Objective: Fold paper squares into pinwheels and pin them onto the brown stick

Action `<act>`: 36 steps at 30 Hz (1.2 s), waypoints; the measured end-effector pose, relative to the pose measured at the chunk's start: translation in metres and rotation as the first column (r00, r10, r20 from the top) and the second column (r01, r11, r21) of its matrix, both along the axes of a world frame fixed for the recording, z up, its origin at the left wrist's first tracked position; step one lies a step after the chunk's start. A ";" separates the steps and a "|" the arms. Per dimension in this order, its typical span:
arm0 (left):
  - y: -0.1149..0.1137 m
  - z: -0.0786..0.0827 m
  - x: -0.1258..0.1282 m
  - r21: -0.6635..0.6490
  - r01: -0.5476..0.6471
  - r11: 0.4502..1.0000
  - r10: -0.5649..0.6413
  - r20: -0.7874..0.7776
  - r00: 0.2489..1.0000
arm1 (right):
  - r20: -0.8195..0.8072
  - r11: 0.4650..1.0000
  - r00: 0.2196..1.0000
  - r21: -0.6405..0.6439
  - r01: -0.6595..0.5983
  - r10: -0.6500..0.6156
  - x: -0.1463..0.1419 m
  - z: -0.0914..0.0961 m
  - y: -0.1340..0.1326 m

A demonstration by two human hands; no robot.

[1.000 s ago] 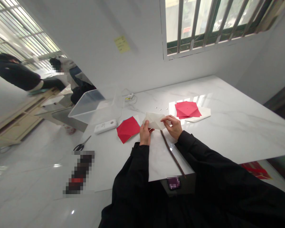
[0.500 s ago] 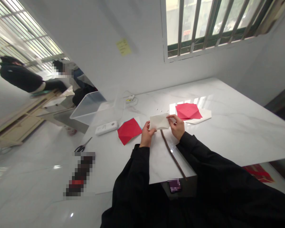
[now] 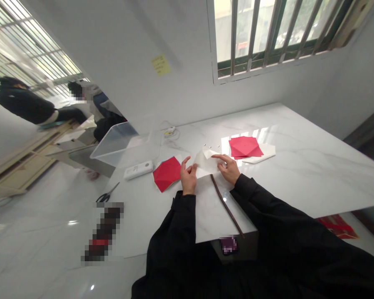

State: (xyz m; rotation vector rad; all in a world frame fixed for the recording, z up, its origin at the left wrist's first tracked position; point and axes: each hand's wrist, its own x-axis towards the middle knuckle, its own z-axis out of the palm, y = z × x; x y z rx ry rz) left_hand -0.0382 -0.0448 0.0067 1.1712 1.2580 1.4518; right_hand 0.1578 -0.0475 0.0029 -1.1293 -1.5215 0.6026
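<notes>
A cream sheet of paper point(image 3: 203, 164), partly folded, is held above the white marbled table. My left hand point(image 3: 188, 178) pinches its left edge near the thumb, with the index finger raised. On the other side, my right hand point(image 3: 230, 168) grips the paper's right part, its index finger pointing along a raised fold. Part of the paper is hidden behind my fingers. Below it a thin brown stick point(image 3: 226, 204) lies toward the table's front edge. Folded red paper point(image 3: 167, 174) sits left of my left hand, and more red paper point(image 3: 244, 147) lies on cream paper point(image 3: 266, 153) at the right.
Left of my hands are a white oblong device point(image 3: 139, 170), black scissors point(image 3: 107, 194) and a clear plastic bin point(image 3: 114, 143). Several tiny shiny bits point(image 3: 210, 146) lie beyond the paper. A cable point(image 3: 171, 132) is near the wall. Other people are at the far left.
The paper was a flat folded rectangle and now shows a wider, opened shape with a raised point. My left index finger has lifted off; my right index finger has stretched across the fold.
</notes>
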 end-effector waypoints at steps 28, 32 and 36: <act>-0.013 0.017 0.004 0.156 0.176 0.972 -0.147 -0.177 0.973 | -0.325 0.979 0.943 -0.206 0.006 -0.074 0.007 -0.027 0.027; -0.011 0.013 0.003 0.056 0.159 0.986 -0.145 -0.211 0.967 | -0.326 0.986 0.945 -0.165 -0.035 -0.021 0.005 -0.026 0.025; -0.005 0.005 0.001 0.075 0.133 0.988 -0.130 -0.049 0.990 | -0.359 0.980 0.932 -0.166 -0.110 0.044 0.005 -0.024 0.024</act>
